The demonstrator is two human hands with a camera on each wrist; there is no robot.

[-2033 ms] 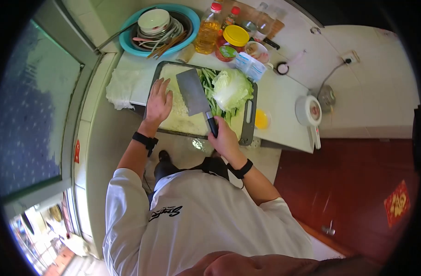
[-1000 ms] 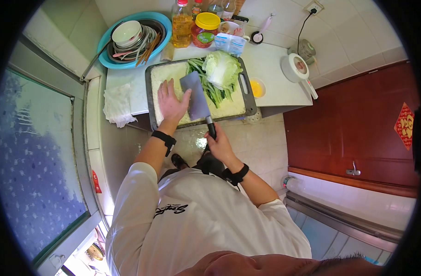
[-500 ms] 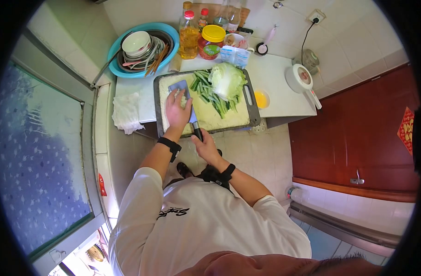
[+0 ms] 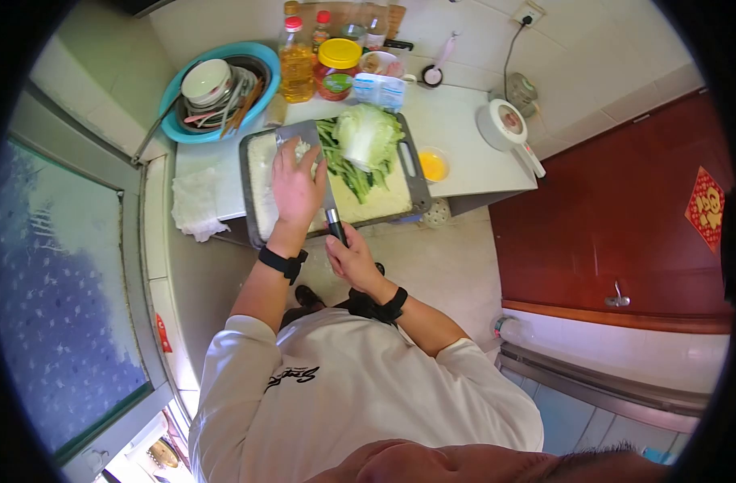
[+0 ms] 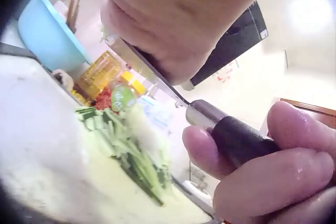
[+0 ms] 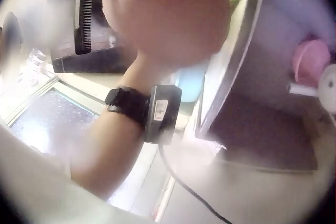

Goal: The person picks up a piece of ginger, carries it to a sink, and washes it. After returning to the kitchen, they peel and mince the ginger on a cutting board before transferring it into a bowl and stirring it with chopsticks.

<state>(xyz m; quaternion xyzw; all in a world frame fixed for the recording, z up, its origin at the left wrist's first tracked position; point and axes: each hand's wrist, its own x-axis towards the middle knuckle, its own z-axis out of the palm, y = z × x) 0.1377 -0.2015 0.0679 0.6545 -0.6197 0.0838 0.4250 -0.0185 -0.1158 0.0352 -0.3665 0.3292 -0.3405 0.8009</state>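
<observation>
This is a kitchen, seemingly a home one: at the upper left of the head view a blue basin (image 4: 173, 121) holds bowls (image 4: 207, 80) and chopsticks (image 4: 243, 107), with an oil bottle (image 4: 296, 71) and a jar (image 4: 338, 69) at top centre, and cabbage (image 4: 366, 137) on a cutting board (image 4: 400, 207) below them.

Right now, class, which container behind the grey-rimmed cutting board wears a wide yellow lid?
The squat clear jar with red contents and green label; the tall clear bottle of golden liquid beside it has a narrow red cap.
</observation>
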